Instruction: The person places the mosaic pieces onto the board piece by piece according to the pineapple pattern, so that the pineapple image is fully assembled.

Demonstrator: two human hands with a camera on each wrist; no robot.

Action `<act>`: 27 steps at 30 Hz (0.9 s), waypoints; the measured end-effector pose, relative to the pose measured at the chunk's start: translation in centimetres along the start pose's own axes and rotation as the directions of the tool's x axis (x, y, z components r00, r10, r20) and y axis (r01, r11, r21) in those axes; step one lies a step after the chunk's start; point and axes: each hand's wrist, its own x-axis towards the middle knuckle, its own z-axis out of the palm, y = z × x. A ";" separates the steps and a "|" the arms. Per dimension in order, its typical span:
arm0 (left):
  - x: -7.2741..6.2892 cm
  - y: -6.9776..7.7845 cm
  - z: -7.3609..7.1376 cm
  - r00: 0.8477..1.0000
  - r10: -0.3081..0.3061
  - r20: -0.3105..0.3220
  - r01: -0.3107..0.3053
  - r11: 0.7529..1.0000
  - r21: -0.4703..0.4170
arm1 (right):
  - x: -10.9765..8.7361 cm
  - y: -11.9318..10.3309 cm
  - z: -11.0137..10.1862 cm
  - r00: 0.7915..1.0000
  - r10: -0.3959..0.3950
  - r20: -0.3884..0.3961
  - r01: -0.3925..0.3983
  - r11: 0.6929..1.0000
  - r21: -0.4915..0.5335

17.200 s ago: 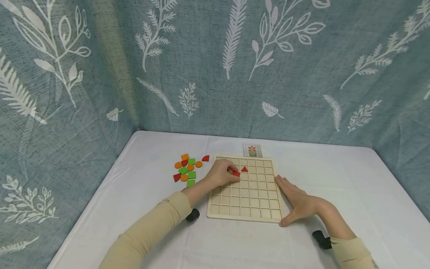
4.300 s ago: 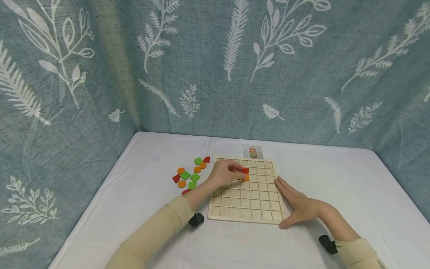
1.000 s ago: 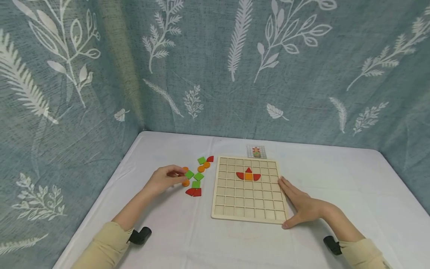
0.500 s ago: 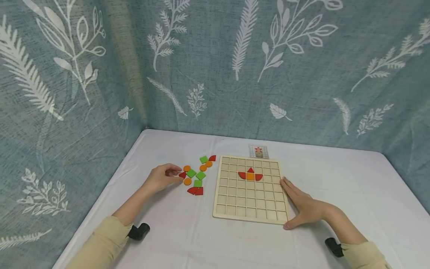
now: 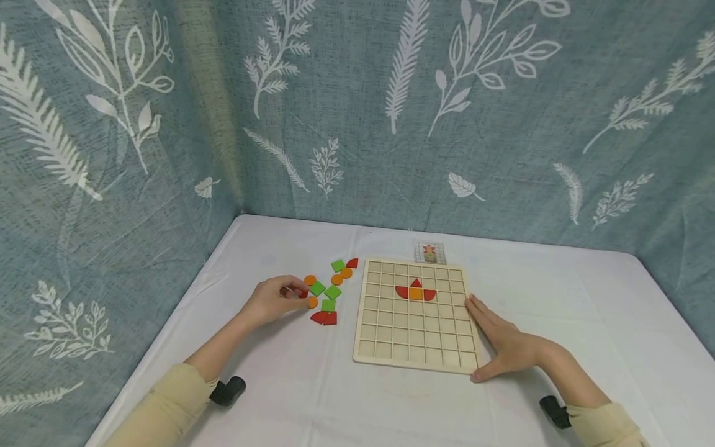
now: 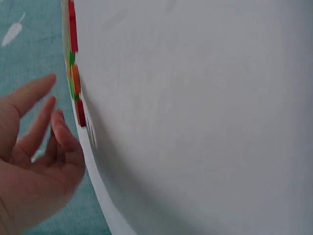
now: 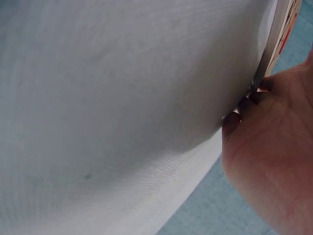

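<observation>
My left hand (image 5: 275,299) hovers at the left side of the loose pieces, thumb and fingers apart around a partly hidden red quarter-circle piece (image 5: 304,293). In the left wrist view, a gap shows between thumb and fingertips, with nothing held. An orange disc (image 5: 313,302) lies by the thumb. My right hand (image 5: 505,341) rests against the right edge of a wooden grid board (image 5: 391,362), fingers straight, thumb at the near corner. Set in the grid are a red triangle (image 5: 416,283), an orange square (image 5: 416,293) and two red quarter-circles (image 5: 401,292) flanking the square.
Several green squares (image 5: 332,292), orange discs (image 5: 337,280) and red pieces (image 5: 330,318) lie left of the board on a white tablecloth (image 5: 391,410). A small pattern card (image 5: 429,251) lies behind the board. A patterned curtain (image 5: 346,155) hangs behind the table.
The red triangle, orange square and two quarter-circles have come to sit in the grid. My left hand has moved from the board back to the loose pieces. My right hand stays at the board's edge.
</observation>
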 end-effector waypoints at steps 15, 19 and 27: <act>-0.2 1.0 2.1 0.965 0.194 0.178 -0.209 0.975 0.071 | 0.1 -0.2 -0.1 1.000 0.011 0.003 -0.011 1.000 -0.004; -0.1 1.4 2.3 0.953 0.223 0.203 -0.244 0.966 0.084 | 0.1 -0.2 0.0 1.000 0.007 0.002 -0.007 1.000 -0.007; -0.1 1.9 2.8 0.949 0.221 0.224 -0.247 0.964 0.096 | 0.0 0.0 0.2 1.000 0.001 -0.002 -0.001 1.000 -0.005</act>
